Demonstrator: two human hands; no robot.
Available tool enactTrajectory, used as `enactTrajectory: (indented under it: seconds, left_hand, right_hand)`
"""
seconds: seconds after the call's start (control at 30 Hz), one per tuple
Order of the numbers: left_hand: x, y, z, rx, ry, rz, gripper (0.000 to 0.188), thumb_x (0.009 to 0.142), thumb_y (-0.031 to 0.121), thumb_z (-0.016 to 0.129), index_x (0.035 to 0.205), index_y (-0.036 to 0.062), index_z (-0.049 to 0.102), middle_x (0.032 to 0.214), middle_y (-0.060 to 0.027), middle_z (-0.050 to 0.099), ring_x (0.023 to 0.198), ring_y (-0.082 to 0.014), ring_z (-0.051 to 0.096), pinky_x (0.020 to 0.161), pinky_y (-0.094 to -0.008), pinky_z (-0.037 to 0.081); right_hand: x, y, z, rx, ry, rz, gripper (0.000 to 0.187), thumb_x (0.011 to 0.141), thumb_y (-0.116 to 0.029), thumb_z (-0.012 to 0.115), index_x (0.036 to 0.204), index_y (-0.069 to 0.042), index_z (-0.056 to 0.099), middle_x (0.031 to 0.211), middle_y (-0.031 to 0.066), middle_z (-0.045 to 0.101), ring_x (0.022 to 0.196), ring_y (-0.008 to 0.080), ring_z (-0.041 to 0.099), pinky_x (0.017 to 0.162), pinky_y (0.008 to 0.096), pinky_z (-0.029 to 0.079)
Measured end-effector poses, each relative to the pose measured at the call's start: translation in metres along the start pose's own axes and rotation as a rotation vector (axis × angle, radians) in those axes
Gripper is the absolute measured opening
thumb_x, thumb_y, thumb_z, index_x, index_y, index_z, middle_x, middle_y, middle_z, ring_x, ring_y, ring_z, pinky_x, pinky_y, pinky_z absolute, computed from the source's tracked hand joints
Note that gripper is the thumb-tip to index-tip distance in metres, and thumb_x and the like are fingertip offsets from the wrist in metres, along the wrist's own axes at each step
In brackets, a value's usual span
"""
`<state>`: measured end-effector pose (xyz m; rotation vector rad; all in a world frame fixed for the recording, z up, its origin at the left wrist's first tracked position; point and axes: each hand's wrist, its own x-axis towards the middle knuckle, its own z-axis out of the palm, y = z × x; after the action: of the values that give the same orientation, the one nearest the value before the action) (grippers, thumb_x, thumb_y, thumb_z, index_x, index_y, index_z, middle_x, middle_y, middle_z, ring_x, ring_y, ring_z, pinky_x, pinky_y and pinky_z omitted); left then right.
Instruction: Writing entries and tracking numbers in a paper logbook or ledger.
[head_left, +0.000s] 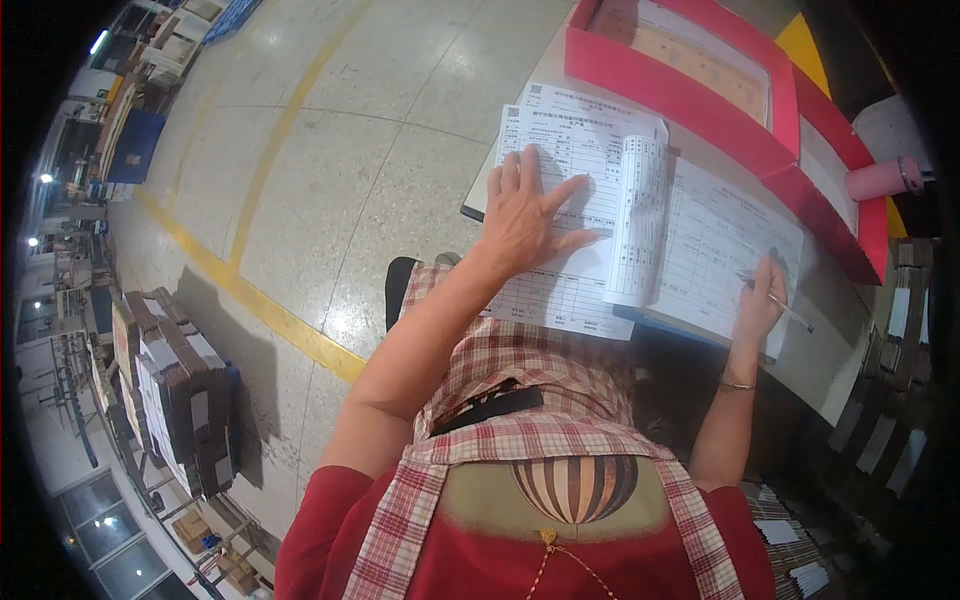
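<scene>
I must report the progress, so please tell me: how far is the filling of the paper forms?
Done: the left-hand form looks printed and partly filled, though its entries are too small to judge. In hand: the left hand presses that page flat, while the right hand holds a pen on the right-hand page. Left: how many rows remain blank cannot be told.
</scene>
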<state>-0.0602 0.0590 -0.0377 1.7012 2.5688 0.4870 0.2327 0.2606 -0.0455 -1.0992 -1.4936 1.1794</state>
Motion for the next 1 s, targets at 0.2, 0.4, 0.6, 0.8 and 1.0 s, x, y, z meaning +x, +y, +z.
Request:
enactTrajectory:
  seconds: [0.2,0.4,0.6,0.8,1.0]
  left_hand:
    - [0.005,-0.001,-0.01,-0.012,-0.057,0.001,0.07,0.075,0.077,0.058,0.133,0.037,0.055,0.147,-0.0285,0.03,0.135,-0.0518,0.028,0.107,-0.0602,0.026]
    - [0.005,0.0,-0.008,0.024,-0.058,-0.014,0.071,0.074,0.077,0.06,0.132,0.0375,0.055,0.147,-0.0277,0.031,0.135,-0.0513,0.028,0.107,-0.0604,0.025]
    - [0.004,0.0,-0.003,0.012,-0.035,-0.017,0.073,0.071,0.076,0.064,0.133,0.0394,0.054,0.149,-0.0271,0.029,0.136,-0.0518,0.027,0.108,-0.0611,0.024]
    - [0.005,0.001,-0.007,0.027,-0.061,-0.037,0.075,0.069,0.075,0.067,0.134,0.0409,0.052,0.15,-0.0269,0.028,0.136,-0.051,0.027,0.109,-0.0604,0.024]
    - [0.005,-0.003,-0.006,0.036,-0.059,-0.014,0.075,0.069,0.077,0.065,0.133,0.041,0.052,0.15,-0.0269,0.029,0.136,-0.0507,0.027,0.108,-0.0595,0.025]
  right_hand:
    - [-0.005,0.01,0.001,-0.019,0.039,-0.153,0.037,0.102,-0.023,0.055,0.069,-0.008,0.046,0.065,-0.0064,0.044,0.063,0.0014,0.036,0.056,0.0205,0.032]
    - [-0.006,0.011,-0.003,-0.07,0.026,-0.123,0.038,0.102,-0.022,0.054,0.068,-0.009,0.044,0.064,-0.0068,0.043,0.062,0.0013,0.034,0.054,0.0204,0.029]
    - [-0.008,0.009,0.0,-0.062,0.036,-0.088,0.039,0.101,-0.022,0.054,0.066,-0.009,0.042,0.061,-0.0068,0.041,0.059,0.0011,0.033,0.051,0.0206,0.026]
    - [-0.008,0.008,0.001,-0.132,0.03,-0.153,0.04,0.101,-0.022,0.054,0.066,-0.009,0.041,0.06,-0.0063,0.04,0.059,0.0018,0.033,0.052,0.0211,0.027]
    - [-0.007,0.012,0.001,-0.144,0.024,-0.14,0.04,0.101,-0.023,0.054,0.067,-0.008,0.042,0.061,-0.0056,0.041,0.06,0.0031,0.034,0.053,0.0224,0.029]
